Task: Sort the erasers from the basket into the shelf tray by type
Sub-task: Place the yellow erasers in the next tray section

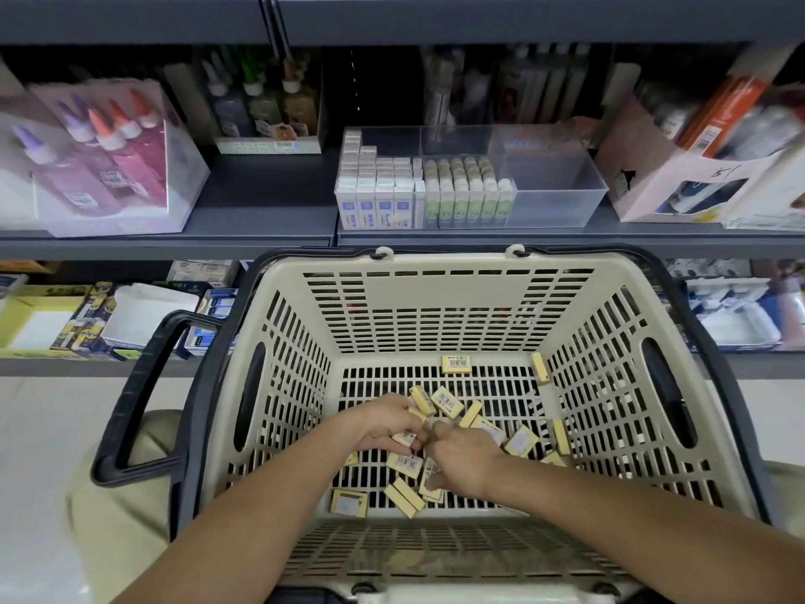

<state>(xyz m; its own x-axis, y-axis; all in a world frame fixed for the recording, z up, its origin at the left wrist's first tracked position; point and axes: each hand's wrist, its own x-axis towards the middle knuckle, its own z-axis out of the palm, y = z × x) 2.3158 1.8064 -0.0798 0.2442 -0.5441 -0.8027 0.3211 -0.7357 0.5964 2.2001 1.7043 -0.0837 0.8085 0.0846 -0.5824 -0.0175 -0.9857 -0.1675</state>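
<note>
Several small yellow erasers (447, 402) with barcode labels lie scattered on the floor of a beige slatted basket (440, 294). My left hand (390, 422) is down among them, fingers curled around one yellow eraser (405, 438). My right hand (464, 462) is beside it, closed over erasers near the basket's middle. On the shelf above stands a clear tray (562, 189). Its left compartment holds white erasers (377, 189), its middle compartment green-sleeved erasers (468, 191), and its right compartment is bare.
Glue bottles in a clear box (102, 163) stand on the shelf at left. A pink carton (679, 167) of goods stands at right. The basket's black handle (139, 398) hangs to the left. Boxed stationery fills the lower shelf.
</note>
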